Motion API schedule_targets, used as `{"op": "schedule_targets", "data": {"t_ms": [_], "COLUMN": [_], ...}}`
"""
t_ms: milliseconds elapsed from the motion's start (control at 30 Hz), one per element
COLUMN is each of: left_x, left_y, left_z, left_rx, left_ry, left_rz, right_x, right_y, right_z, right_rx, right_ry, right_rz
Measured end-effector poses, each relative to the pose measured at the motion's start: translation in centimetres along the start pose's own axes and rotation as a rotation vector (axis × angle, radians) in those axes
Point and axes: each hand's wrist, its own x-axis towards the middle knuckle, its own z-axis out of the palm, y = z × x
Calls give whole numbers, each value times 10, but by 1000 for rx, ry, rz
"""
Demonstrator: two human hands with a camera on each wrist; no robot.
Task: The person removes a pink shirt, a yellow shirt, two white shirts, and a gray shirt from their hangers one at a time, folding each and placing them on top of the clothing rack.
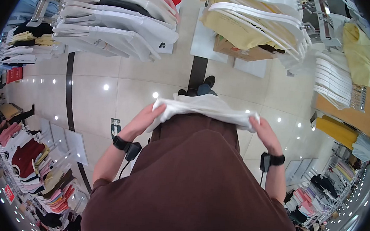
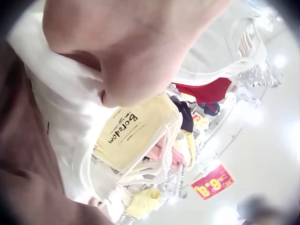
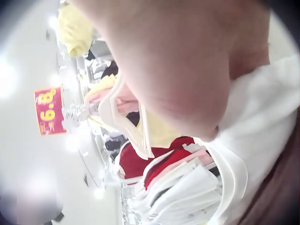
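Note:
A white T-shirt (image 1: 207, 110) is stretched sideways in front of the person's brown top in the head view. My left hand (image 1: 151, 116) grips its left end, thumb over the cloth. At the opposite end, my right hand (image 1: 265, 131) pinches the fabric. The left wrist view shows the white cloth (image 2: 70, 112) running below the hand, with a small dark mark on it. In the right wrist view, a curved white band (image 3: 236, 176) shows below the thumb, beside the gathered cloth. Fingers behind the fabric are hidden.
Ahead on the left hangs a rack of mostly white shirts (image 1: 113, 27). Yellow shirts (image 1: 235, 28) on white hangers stand ahead right, above a cardboard box (image 1: 242, 52). More clothes racks line both sides. A red price sign (image 2: 213, 181) hangs beyond the racks.

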Motion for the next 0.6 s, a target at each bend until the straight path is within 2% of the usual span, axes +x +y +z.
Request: {"op": "schedule_targets", "data": {"t_ms": [33, 67, 133, 300, 367, 400, 433, 467, 500, 567, 600], "left_x": [10, 19, 28, 28, 31, 32, 33, 32, 28, 13, 4], "left_y": [1, 3, 10, 37, 41, 43, 46, 49, 52, 59, 64], "left_z": [4, 8, 21, 81, 105, 113, 118, 122, 125, 132, 131], "left_rx": [0, -132, -340, -317, -263, -267, -101, 66, 65, 189, 283], "left_ry": [-5, 6, 5, -6, -7, -2, -2, -6, -8, 17, -24], "left_rz": [7, 33, 80, 215, 364, 369, 419, 466, 471, 667, 767], "right_x": [7, 11, 22, 31, 35, 23, 28, 35, 37, 28, 25], "right_y": [-6, -12, -19, -40, -51, -83, -83, -81, -86, -100, -100], "right_z": [-3, 1, 15, 77, 110, 128, 138, 144, 149, 151, 152], "right_rx": [155, 228, 305, 493, 509, 497, 492, 484, 476, 495, 588], "right_ry": [22, 99, 124, 103, 68, 90, 88, 119, 152, 178, 110], "right_rz": [138, 157, 126, -19, -77, -98, -101, -196, -291, -252, -304]}}
